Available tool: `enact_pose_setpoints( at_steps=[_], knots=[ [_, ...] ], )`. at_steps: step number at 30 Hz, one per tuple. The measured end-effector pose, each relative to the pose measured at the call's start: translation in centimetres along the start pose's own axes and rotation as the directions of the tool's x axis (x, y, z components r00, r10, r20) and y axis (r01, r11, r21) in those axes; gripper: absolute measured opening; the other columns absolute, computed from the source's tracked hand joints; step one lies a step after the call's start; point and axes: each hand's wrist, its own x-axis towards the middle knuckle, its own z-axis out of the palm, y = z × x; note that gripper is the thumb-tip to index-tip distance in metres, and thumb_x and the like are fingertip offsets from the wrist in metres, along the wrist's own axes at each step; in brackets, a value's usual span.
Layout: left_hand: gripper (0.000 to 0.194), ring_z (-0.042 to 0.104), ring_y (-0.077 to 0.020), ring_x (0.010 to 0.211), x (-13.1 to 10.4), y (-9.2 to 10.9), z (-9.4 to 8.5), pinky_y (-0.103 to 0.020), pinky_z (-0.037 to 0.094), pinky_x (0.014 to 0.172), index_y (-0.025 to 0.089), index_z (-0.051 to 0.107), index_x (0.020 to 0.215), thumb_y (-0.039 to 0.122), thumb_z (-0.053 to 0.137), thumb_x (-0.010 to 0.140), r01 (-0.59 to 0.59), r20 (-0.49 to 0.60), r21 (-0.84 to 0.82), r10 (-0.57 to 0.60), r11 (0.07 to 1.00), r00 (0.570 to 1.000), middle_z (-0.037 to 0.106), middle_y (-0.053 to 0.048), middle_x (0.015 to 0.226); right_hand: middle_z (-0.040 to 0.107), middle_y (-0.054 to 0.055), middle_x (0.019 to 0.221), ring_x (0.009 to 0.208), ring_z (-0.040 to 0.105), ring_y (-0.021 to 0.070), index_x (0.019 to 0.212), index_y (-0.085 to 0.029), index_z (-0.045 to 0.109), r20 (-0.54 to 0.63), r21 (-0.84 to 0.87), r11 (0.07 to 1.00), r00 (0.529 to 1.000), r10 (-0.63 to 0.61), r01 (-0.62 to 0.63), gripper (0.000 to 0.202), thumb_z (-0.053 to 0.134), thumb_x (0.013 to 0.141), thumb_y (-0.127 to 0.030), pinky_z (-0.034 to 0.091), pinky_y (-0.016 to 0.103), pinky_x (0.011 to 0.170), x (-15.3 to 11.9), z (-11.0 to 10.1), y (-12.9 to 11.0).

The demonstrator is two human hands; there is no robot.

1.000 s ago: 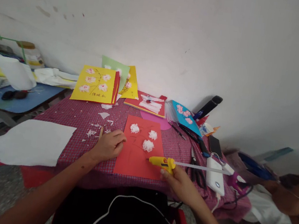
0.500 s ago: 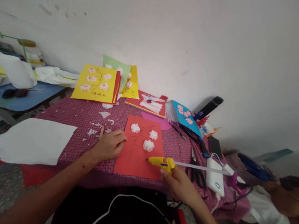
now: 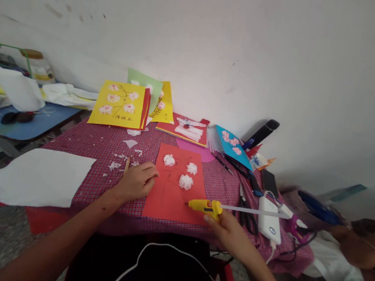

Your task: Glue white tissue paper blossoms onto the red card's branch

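My right hand [image 3: 226,231] is wrapped round a yellow hot glue gun [image 3: 204,205], with a long clear glue stick [image 3: 254,211] sticking out of its back. The gun's nozzle points left, over the lower right part of a red sheet of paper [image 3: 163,207]. Thin drawn branches and three white crumpled-paper flowers [image 3: 186,181] are on this sheet. At the sheet's left edge rests my left hand [image 3: 137,181], its fingers curled closed; whatever they may hold is hidden. A small wooden stick [image 3: 127,164] lies just behind that hand.
White paper scraps [image 3: 115,166] litter the checked tablecloth [image 3: 72,135]. Finished yellow flower cards [image 3: 118,104] stand at the back. To the right lie scissors [image 3: 249,218], a white power strip [image 3: 269,222] and a blue card [image 3: 232,142]. A white sheet [image 3: 34,176] covers the left front. Another person sits far right.
My right hand has shifted the glue gun slightly to the right and down across the red sheet. The left hand stays in place.
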Motion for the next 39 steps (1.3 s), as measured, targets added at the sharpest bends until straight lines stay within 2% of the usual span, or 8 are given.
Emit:
enact_pose_setpoints(
  at_steps=[6, 11, 15, 19, 26, 30, 35, 39],
  knots=[
    [0.023, 0.065, -0.0192, 0.086, 0.0, 0.1, -0.1, -0.032, 0.051, 0.080, 0.021, 0.065, 0.092, 0.006, 0.049, 0.087, 0.000, 0.003, 0.006, 0.000, 1.000, 1.000, 0.070, -0.005, 0.095, 0.074, 0.009, 0.112, 0.098, 0.068, 0.0276, 0.129, -0.019, 0.069, -0.001, 0.018, 1.000, 1.000, -0.013, 0.013, 0.041, 0.050, 0.101, -0.043, 0.053, 0.042, 0.094, -0.4, -0.7, -0.3],
    [0.023, 0.065, -0.0193, 0.087, 0.0, 0.1, 0.0, -0.032, 0.051, 0.081, 0.020, 0.066, 0.092, 0.005, 0.049, 0.087, 0.002, -0.001, 0.003, -0.002, 1.000, 1.000, 0.070, -0.006, 0.096, 0.075, 0.007, 0.093, 0.084, 0.068, 0.0269, 0.118, -0.018, 0.073, -0.086, -0.012, 0.999, 0.995, 0.047, -0.049, 0.039, 0.056, 0.096, -0.045, 0.056, 0.039, 0.081, -0.2, -1.1, -0.1],
    [0.023, 0.065, -0.0195, 0.088, 0.0, -0.1, 0.1, -0.032, 0.050, 0.084, 0.021, 0.066, 0.093, 0.006, 0.049, 0.087, 0.009, 0.008, 0.016, -0.009, 1.000, 1.000, 0.071, -0.006, 0.098, 0.072, 0.005, 0.084, 0.078, 0.066, 0.0252, 0.115, -0.017, 0.074, -0.086, -0.009, 0.998, 0.995, 0.059, -0.060, 0.038, 0.055, 0.096, -0.044, 0.055, 0.035, 0.074, 0.2, -1.0, 0.2],
    [0.022, 0.066, -0.0204, 0.090, -0.2, -0.1, 0.2, -0.037, 0.048, 0.091, 0.022, 0.066, 0.095, 0.008, 0.050, 0.088, 0.031, 0.010, 0.054, -0.031, 0.998, 0.999, 0.071, -0.004, 0.099, 0.071, 0.006, 0.086, 0.077, 0.065, 0.0233, 0.117, -0.014, 0.071, -0.079, -0.032, 0.998, 0.996, 0.046, -0.049, 0.039, 0.051, 0.097, -0.040, 0.054, 0.034, 0.073, 0.7, -0.9, -0.3],
    [0.023, 0.065, -0.0206, 0.090, -0.1, 0.0, 0.1, -0.036, 0.049, 0.088, 0.021, 0.066, 0.095, 0.007, 0.049, 0.088, 0.024, 0.017, 0.047, -0.025, 0.999, 1.000, 0.070, -0.005, 0.099, 0.073, 0.010, 0.107, 0.093, 0.067, 0.0272, 0.123, -0.016, 0.070, -0.064, -0.022, 1.000, 0.998, 0.003, -0.005, 0.041, 0.051, 0.098, -0.042, 0.053, 0.037, 0.084, 1.4, -0.3, -0.9],
    [0.023, 0.065, -0.0200, 0.089, -0.1, 0.1, 0.0, -0.035, 0.049, 0.087, 0.021, 0.066, 0.094, 0.007, 0.049, 0.088, 0.022, 0.019, 0.031, -0.023, 0.999, 1.000, 0.070, -0.005, 0.098, 0.074, 0.009, 0.106, 0.091, 0.067, 0.0262, 0.123, -0.017, 0.070, -0.036, -0.013, 1.000, 0.999, 0.014, -0.014, 0.040, 0.050, 0.100, -0.043, 0.053, 0.037, 0.083, 1.3, 0.1, -0.6],
    [0.022, 0.065, -0.0198, 0.088, 0.0, 0.2, -0.1, -0.033, 0.050, 0.083, 0.021, 0.065, 0.093, 0.006, 0.049, 0.087, 0.010, 0.005, 0.013, -0.010, 1.000, 1.000, 0.070, -0.005, 0.097, 0.073, 0.006, 0.092, 0.077, 0.065, 0.0232, 0.120, -0.017, 0.072, -0.033, -0.042, 0.999, 0.999, 0.034, -0.035, 0.040, 0.051, 0.100, -0.044, 0.052, 0.033, 0.070, 1.0, 0.2, -0.6],
    [0.023, 0.065, -0.0194, 0.088, 0.1, 0.2, -0.1, -0.032, 0.050, 0.082, 0.020, 0.065, 0.093, 0.005, 0.049, 0.087, 0.006, 0.007, 0.001, -0.006, 1.000, 1.000, 0.070, -0.005, 0.097, 0.074, 0.007, 0.100, 0.083, 0.067, 0.0243, 0.125, -0.016, 0.069, -0.040, -0.012, 1.000, 0.999, 0.019, -0.019, 0.041, 0.051, 0.099, -0.043, 0.053, 0.034, 0.075, 1.1, 0.0, -0.4]
  ],
)
